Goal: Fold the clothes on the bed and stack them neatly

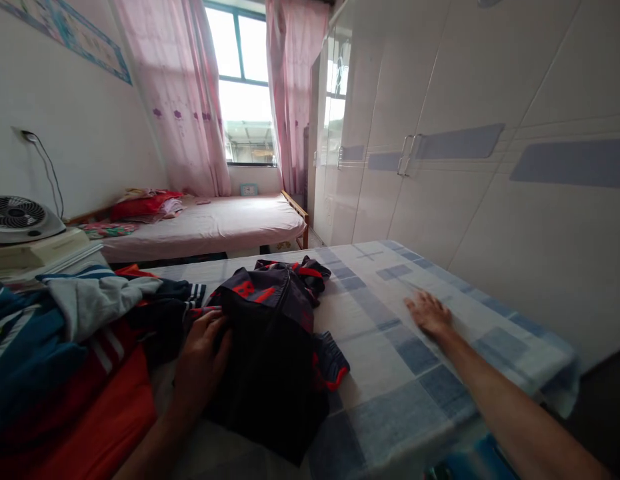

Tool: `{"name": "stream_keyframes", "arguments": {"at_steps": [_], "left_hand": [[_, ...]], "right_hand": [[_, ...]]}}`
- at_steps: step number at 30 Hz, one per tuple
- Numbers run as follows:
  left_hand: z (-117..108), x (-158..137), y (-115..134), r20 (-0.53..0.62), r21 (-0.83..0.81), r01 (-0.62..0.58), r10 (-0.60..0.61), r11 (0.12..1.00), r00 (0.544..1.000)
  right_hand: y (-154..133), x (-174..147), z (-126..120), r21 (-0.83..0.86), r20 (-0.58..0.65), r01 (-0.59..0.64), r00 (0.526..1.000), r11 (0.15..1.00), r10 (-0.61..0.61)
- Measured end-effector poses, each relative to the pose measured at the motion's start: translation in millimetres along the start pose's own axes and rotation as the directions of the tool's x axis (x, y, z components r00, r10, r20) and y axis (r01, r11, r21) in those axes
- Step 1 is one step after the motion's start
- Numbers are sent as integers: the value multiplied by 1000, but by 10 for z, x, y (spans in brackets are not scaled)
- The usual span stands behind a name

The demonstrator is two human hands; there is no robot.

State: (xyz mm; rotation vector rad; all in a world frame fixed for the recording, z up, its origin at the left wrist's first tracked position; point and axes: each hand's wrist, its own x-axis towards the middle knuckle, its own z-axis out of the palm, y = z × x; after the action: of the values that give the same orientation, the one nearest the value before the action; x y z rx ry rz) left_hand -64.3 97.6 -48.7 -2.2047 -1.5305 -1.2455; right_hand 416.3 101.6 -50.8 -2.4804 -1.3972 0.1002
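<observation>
A dark jacket (pixel 270 360) with black cloth, grey panels and red trim lies bunched on the checked bedsheet (pixel 375 400). One cuff (pixel 331 360), dark with a red edge, sticks out at its right side. My left hand (pixel 203 350) rests on the jacket's left edge, its thumb apart from the fingers. Right of the jacket, my right hand (pixel 430 313) lies on the sheet with fingers spread and nothing in them.
Piled clothes (pixel 80 353) in blue, grey, red and orange lie to the left. A fan (pixel 23 217) stands behind them. Another bed (pixel 230 217) is under the window, with red bedding (pixel 145 205) on it. A white wardrobe (pixel 470 220) lines the right side.
</observation>
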Motion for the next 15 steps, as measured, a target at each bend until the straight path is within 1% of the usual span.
{"name": "stream_keyframes", "arguments": {"at_steps": [2,3,4,5,6,8,10,12,13,14,15], "left_hand": [[-137,103,194,-60,3,-25,26,1000,998],[-193,161,308,-54,15,-31,32,999,998],[-230,216,426,-19,34,-30,31,999,999],[-244,265,536,47,61,-24,21,998,999],[-234,304,634,137,90,-16,3,996,991],[-159,362,768,316,111,12,-47,994,948],[-80,436,812,434,80,34,-65,996,899],[-104,597,787,474,38,46,-58,998,879],[-184,726,759,457,16,59,-60,998,887],[-314,884,729,413,-5,81,-72,997,908],[-489,1063,697,370,-17,96,-83,995,925]], "right_hand": [[194,131,-86,-67,-5,-101,995,993,101],[210,185,-102,-89,-1,-119,993,989,120],[176,223,-95,-105,3,-111,994,988,112],[98,242,-61,-114,4,-77,997,991,78],[-12,238,-2,-116,1,-22,1000,993,23],[-271,164,170,-107,-8,118,993,987,-119],[-501,37,361,-96,-21,235,971,967,-239],[-639,-83,507,-93,-46,310,948,946,-315],[-670,-127,551,-92,-60,335,938,938,-341],[-678,-157,575,-91,-70,354,930,931,-360],[-670,-173,581,-89,-76,370,923,925,-377]]}}
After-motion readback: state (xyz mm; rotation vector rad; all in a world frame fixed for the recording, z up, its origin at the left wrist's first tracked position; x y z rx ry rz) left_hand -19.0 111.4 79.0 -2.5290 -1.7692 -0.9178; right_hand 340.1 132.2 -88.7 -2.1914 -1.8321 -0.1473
